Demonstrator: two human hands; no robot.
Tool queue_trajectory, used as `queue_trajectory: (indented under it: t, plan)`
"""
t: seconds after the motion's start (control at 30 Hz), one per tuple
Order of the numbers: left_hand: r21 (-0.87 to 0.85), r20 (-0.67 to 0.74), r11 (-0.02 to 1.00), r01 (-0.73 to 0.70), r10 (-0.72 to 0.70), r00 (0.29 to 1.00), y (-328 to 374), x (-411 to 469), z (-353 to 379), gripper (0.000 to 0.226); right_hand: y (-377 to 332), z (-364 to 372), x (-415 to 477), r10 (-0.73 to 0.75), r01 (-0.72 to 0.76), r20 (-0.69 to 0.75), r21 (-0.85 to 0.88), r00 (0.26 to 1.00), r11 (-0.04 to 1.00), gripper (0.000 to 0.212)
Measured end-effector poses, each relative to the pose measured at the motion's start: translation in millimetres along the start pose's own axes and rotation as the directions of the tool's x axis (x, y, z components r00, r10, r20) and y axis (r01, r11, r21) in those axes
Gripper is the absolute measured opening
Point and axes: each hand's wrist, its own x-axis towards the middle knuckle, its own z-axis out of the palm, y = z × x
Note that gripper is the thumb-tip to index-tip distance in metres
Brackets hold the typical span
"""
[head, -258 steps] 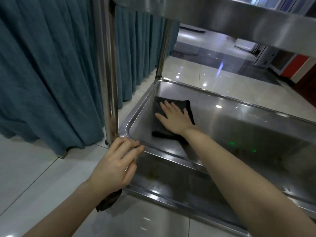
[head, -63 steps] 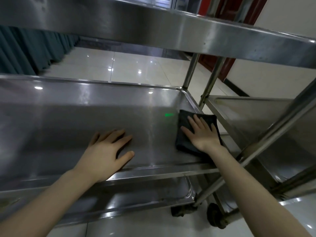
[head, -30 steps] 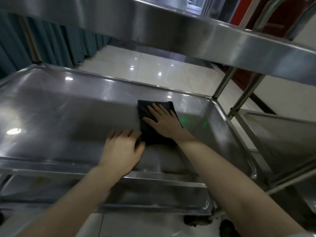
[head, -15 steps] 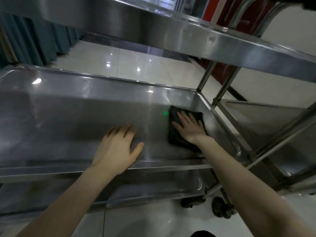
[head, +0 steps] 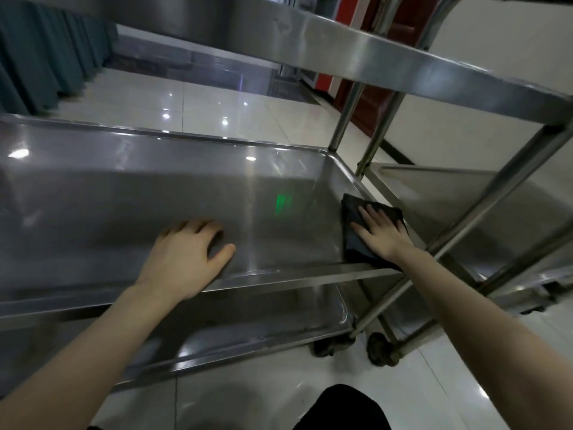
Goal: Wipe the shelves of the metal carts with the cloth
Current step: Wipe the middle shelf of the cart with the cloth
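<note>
The middle shelf (head: 130, 193) of a steel cart fills the view. A folded black cloth (head: 353, 234) lies flat at the shelf's right end, against the side rim. My right hand (head: 383, 235) presses on the cloth, palm down with fingers spread. My left hand (head: 186, 262) rests on the shelf's front edge near the middle, fingers lightly curled on the bare metal and holding nothing.
The top shelf (head: 356, 54) hangs close overhead. A bottom shelf (head: 248, 327) sits below. A second steel cart (head: 459, 206) stands right beside the first, posts touching. Dark castors (head: 378, 349) sit on the glossy tile floor (head: 217, 107). Teal curtains (head: 40, 51) hang at the far left.
My right hand has slid the cloth rightward along the middle shelf to its right end. My left hand has stayed on the front edge.
</note>
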Motion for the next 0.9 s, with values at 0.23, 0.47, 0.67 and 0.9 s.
queue_trajectory:
  t: [0.23,0.47,0.67,0.9]
  plan:
    - [0.006,0.005,1.0,0.005,-0.005,1.0,-2,-1,0,0.045,-98,23,-65,-0.411,0.411,-0.042,0.004,0.911,0.912,0.071]
    - [-0.079,0.006,0.997,-0.008,0.009,1.0,-3,-3,-1,0.057,-59,3,-47,-0.427,0.427,-0.009,0.043,0.904,0.903,0.063]
    - [-0.068,-0.016,0.998,-0.006,0.005,1.0,-3,-1,3,0.061,26,16,-88,-0.279,0.283,-0.182,-0.002,0.943,0.959,0.054]
    - [-0.07,-0.017,0.997,-0.016,0.015,1.0,-4,-4,4,0.062,-94,58,-125,-0.467,0.443,-0.488,-0.172,0.738,0.88,0.05]
